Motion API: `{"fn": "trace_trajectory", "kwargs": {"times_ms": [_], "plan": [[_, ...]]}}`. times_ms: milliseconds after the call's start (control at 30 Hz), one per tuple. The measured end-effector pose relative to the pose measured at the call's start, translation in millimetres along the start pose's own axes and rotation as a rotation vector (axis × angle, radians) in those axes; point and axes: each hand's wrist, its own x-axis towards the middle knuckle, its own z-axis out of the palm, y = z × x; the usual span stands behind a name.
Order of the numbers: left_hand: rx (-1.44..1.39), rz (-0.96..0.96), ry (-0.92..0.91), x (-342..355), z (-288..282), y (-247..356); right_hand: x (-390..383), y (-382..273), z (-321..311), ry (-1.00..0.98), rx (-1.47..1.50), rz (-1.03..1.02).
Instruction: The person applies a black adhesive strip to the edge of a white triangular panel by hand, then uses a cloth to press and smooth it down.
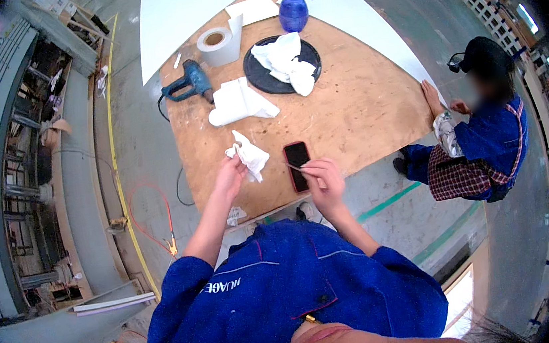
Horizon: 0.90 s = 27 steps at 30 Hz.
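Note:
A crumpled white cloth (252, 156) hangs from the fingers of my left hand (229, 177), above the near edge of the wooden table. My right hand (325, 181) is pinched around a thin, slender tool (295, 166), whose exact kind is too small to make out. Its tip crosses over a dark-screened phone in a red case (296, 152), which lies on the table just beside the hand. Beyond my hands sits a folded white sheet roll (240, 103), touched by neither hand.
A blue heat gun (190, 83), a white roll (220, 47), a black round tray (260, 84) bearing white cloths and a blue spray bottle (294, 13) stand farther back on the wooden table (354, 99). At the right edge, a co-worker (483, 123) touches a large white panel (366, 24).

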Motion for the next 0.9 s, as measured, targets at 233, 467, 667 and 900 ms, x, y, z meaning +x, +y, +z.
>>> {"fn": "trace_trajectory", "kwargs": {"times_ms": [233,467,667,900], "plan": [[0.09,0.067,-0.048,101.9,84.5,37.9,-53.9,52.9,-77.6,0.16,-0.124,0.573],[0.093,0.002,-0.112,208.2,123.8,28.4,-56.4,81.2,-117.9,0.196,-0.185,0.713],[0.637,0.22,0.146,213.7,40.3,-51.2,-59.0,102.9,-97.1,0.076,-0.069,0.753],[0.715,0.022,0.0,-2.9,15.8,-15.2,-32.9,93.9,-17.6,-0.174,0.52,0.98]]}}
